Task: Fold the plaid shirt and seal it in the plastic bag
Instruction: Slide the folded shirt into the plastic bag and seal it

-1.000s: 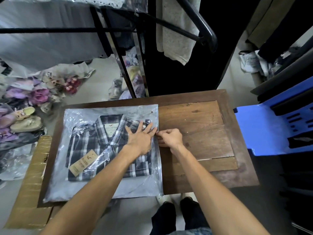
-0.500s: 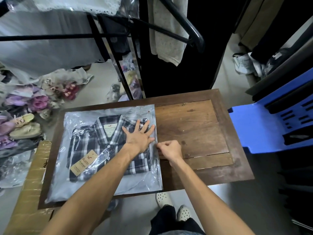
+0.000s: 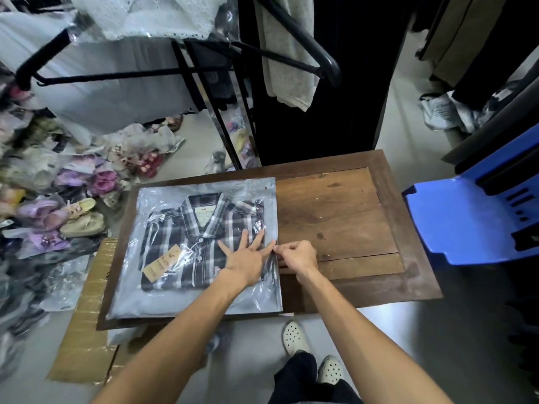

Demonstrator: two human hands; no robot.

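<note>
I'm seeing a clothing stockroom: a black garment rack [image 3: 294, 39] hung with clothes, bagged sandals [image 3: 78, 211] heaped on the floor.

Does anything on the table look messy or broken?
Nothing looks broken. The plaid shirt lies folded flat inside the plastic bag, which sits square on the wooden table. The bag is only crinkled near the left hand, where the right hand pinches its edge.

A single head-worn wide-angle camera looked steeply down and forward from above the standing person, close enough that both forearms ran in from the bottom edge. The dark brown wooden table [image 3: 335, 217] filled mid-frame, the black metal clothes rack [image 3: 303, 45] bent across the top, and edges curved with lens distortion.
</note>
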